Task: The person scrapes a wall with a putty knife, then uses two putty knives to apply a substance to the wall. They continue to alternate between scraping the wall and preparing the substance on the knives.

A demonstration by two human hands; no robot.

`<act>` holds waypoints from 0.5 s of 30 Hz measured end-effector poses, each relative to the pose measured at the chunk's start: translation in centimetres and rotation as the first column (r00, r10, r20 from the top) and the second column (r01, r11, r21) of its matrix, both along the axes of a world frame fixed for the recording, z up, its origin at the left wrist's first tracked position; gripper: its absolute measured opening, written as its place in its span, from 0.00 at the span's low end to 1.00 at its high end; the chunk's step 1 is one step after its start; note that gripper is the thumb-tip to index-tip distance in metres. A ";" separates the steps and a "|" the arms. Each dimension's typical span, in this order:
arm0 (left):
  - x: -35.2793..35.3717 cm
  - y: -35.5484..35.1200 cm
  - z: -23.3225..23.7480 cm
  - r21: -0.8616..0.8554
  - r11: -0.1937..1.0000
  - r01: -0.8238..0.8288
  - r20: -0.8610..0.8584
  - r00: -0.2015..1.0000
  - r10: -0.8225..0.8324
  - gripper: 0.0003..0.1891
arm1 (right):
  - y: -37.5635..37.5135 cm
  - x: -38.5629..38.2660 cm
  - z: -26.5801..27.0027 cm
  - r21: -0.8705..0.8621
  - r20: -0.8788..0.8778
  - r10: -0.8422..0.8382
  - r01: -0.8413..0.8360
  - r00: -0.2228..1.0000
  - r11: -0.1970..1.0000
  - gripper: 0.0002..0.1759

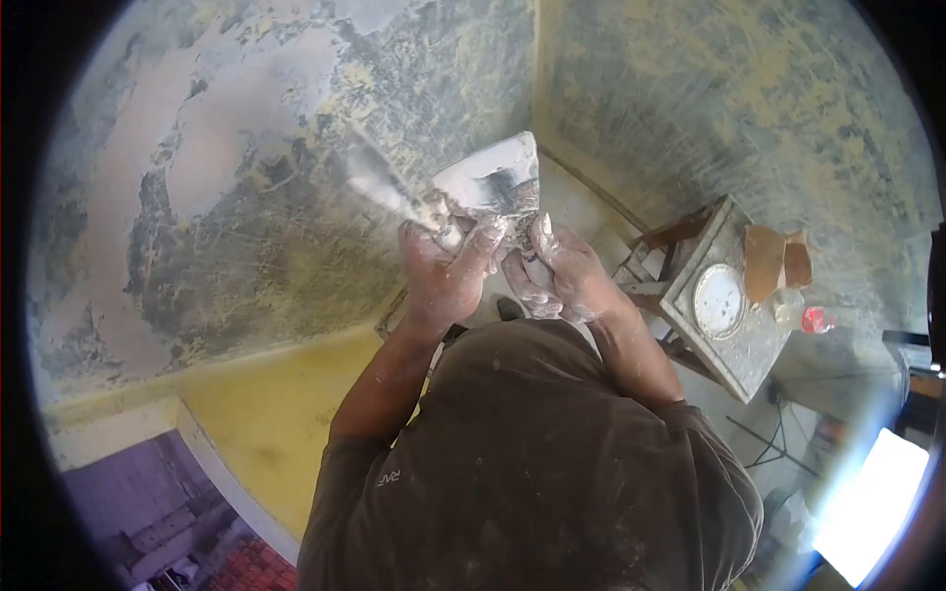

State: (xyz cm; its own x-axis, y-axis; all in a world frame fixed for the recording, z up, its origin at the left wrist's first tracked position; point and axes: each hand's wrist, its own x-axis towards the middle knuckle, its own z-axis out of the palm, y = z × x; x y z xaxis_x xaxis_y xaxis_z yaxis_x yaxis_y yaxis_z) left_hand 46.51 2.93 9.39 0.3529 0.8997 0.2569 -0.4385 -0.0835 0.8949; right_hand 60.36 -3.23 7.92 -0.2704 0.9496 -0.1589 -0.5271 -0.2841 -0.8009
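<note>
My left hand [440, 280] is closed round the handle of a putty knife [382, 180], whose blade points up and left and is blurred by motion. In my right hand [574, 276] is a wider putty knife [493, 177], its broad blade smeared with white putty and a dark bare patch near the middle. The two tools sit close together in front of my body, the left thumb near the wide blade's base. White putty coats the fingers of both hands. The wide knife's handle is mostly hidden by my right hand.
Scraped, patchy walls [286, 187] meet at a corner ahead. On the right stands a wooden table [680, 295] carrying a white-coated round lid or plate [719, 300], brown cardboard [769, 261] and a clear bottle with a red part [816, 319]. A yellow ledge [266, 409] lies left.
</note>
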 end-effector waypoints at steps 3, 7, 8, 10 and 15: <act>-1.3 1.4 -0.8 0.046 0.997 -0.056 -0.163 0.985 0.062 0.11 | 0.8 -1.4 0.2 -0.029 0.014 -0.052 0.052 0.999 0.998 0.28; -2.7 2.8 -0.3 -0.092 0.972 -0.216 -0.374 0.912 0.168 0.16 | 1.4 -2.7 -2.9 0.146 0.078 -0.137 0.124 0.988 0.981 0.28; -3.8 3.3 -0.6 -0.047 0.966 -0.256 -0.428 0.878 0.212 0.18 | 1.7 -2.5 -3.2 0.196 0.194 -0.109 0.071 0.975 0.978 0.29; -5.8 3.3 -1.8 -0.176 0.952 -0.250 -0.341 0.923 0.179 0.21 | 1.5 -3.3 -2.7 0.266 0.181 -0.193 0.141 0.964 0.954 0.30; -7.8 1.4 -3.8 -0.457 0.879 -0.133 -0.244 0.969 0.020 0.14 | 3.6 -3.5 -3.7 0.574 0.357 -0.436 0.174 0.826 0.800 0.33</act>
State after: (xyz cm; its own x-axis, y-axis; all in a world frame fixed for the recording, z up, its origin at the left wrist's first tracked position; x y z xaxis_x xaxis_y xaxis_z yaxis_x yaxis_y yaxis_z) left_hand 38.66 4.28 5.62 0.2749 0.9206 -0.2775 -0.2300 0.3432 0.9107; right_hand 56.85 0.33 4.25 0.0268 0.9430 0.3316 -0.0552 0.3326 -0.9414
